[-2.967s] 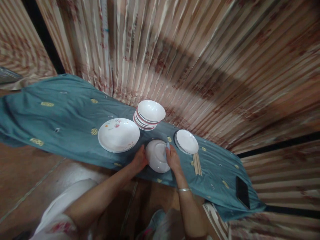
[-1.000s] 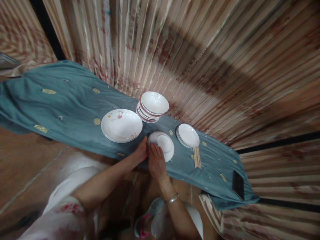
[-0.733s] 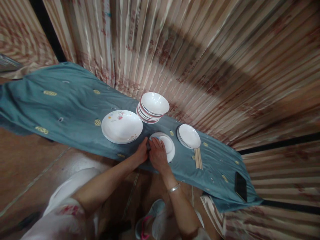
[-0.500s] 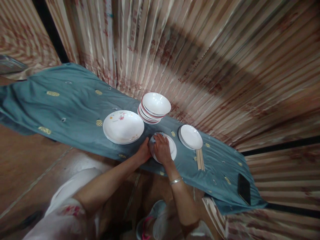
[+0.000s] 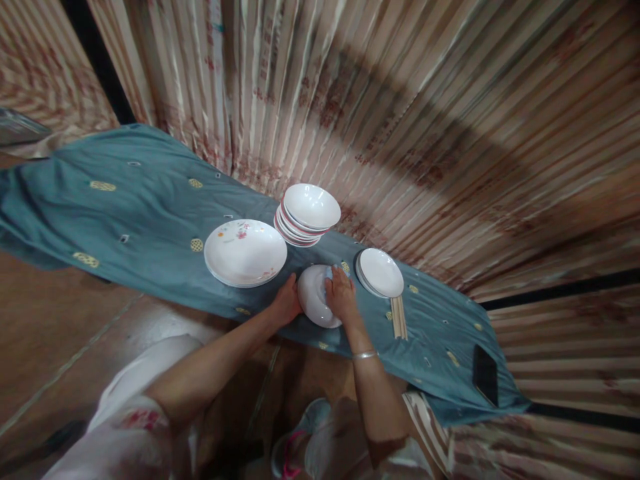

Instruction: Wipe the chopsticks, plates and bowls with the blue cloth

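Observation:
A white bowl (image 5: 314, 300) lies in front of me, seemingly upside down with its base up. My left hand (image 5: 287, 302) grips its left edge. On the bowl's right side, my right hand (image 5: 343, 295) presses a light blue cloth (image 5: 329, 274), most of which its fingers cover. Left of the bowl is a stack of large white plates (image 5: 245, 257) with a floral pattern. Behind it stands a stack of white bowls (image 5: 311, 208) with red bands.
Small white plates (image 5: 381, 272) are stacked to the right, with wooden chopsticks (image 5: 399, 319) beside them. A dark phone (image 5: 485, 375) lies near the right end of the teal tablecloth (image 5: 160, 200). A striped curtain (image 5: 390, 133) hangs behind.
My right hand has slid with the cloth from the top of the bowl to its right side, uncovering the base. My left hand stays at the left edge.

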Demonstrator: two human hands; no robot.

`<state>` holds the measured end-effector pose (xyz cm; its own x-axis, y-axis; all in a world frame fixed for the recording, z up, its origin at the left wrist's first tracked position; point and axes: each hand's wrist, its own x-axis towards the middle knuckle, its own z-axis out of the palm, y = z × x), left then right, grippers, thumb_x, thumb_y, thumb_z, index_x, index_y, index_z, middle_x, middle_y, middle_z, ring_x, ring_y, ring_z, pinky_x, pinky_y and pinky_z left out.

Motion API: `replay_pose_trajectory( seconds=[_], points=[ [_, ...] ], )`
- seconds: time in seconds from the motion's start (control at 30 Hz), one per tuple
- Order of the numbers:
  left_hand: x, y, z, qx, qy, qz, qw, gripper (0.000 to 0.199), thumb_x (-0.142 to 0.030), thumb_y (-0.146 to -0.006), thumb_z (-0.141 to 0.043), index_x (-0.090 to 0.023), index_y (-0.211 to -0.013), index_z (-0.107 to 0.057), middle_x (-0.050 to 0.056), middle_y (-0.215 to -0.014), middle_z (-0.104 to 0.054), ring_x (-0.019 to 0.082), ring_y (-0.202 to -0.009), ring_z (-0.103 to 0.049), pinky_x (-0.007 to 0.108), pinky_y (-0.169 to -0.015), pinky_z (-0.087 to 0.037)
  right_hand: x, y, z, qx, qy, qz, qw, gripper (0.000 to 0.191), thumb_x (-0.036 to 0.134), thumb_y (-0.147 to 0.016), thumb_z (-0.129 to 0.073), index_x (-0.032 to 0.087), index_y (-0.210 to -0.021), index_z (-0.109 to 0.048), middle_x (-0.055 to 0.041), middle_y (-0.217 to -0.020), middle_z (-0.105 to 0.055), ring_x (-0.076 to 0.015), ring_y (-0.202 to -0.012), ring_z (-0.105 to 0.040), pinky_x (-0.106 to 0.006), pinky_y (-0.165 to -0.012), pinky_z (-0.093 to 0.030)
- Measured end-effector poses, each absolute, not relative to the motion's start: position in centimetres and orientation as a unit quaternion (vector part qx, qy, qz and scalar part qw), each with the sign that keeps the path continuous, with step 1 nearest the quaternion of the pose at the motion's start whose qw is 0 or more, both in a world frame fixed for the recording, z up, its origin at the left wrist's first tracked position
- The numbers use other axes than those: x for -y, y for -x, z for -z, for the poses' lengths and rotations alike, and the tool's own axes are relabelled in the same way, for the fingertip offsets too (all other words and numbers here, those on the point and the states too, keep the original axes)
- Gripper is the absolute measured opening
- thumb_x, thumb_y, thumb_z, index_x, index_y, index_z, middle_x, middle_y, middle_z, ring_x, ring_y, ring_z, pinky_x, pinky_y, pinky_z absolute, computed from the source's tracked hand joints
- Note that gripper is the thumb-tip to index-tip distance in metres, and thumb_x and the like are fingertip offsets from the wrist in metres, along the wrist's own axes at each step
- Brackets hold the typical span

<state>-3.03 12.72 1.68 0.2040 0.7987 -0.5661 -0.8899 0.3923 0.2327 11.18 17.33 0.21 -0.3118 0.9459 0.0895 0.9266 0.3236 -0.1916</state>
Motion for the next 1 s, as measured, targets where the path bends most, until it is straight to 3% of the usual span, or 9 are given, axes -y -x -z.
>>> replay_pose_trajectory(
  seconds=[0.33,0.67,1.0],
  points=[
    [-12.1,3.2,-2.8,-0.353,0.062,-0.537,0.763,0.052,-0.041,-0.097,-0.026,-0.008,-0.129,-0.051,0.013,-0.104,-0.072,0.026,-0.099,-0.067,0.037,-0.089,-0.05,-14.4,-14.6,2.5,0.788,0.58,-0.032,0.206,0.053,0.032,-0.096,-0.026,0.005,-0.142,-0.035,-0.0226,-0.141,-0.045,-0.0263,-0.137,-0.035,-0.047,-0.109,-0.033],
    [-12.3,3.1,-1.6,-0.334,0.056,-0.547,0.766,0.051,-0.043,-0.096,-0.03,-0.013,-0.133,-0.05,0.011,-0.108,-0.072,0.027,-0.1,-0.066,0.038,-0.09,-0.049,-9.9,-13.5,2.7,0.782,0.566,-0.001,0.261,0.051,0.03,-0.098,-0.025,0.006,-0.143,-0.033,-0.0231,-0.144,-0.041,-0.027,-0.14,-0.029,-0.051,-0.108,-0.035],
    [-12.5,2.9,-1.3,-0.291,0.07,-0.561,0.772,0.052,-0.041,-0.097,-0.027,-0.013,-0.133,-0.051,0.011,-0.109,-0.071,0.025,-0.093,-0.068,0.035,-0.09,-0.05,-7.1,-10.3,2.7,0.838,0.507,0.044,0.195,0.049,0.015,-0.093,-0.035,0.004,-0.14,-0.039,-0.0208,-0.146,-0.039,-0.0269,-0.142,-0.024,-0.048,-0.111,-0.03]
  ],
)
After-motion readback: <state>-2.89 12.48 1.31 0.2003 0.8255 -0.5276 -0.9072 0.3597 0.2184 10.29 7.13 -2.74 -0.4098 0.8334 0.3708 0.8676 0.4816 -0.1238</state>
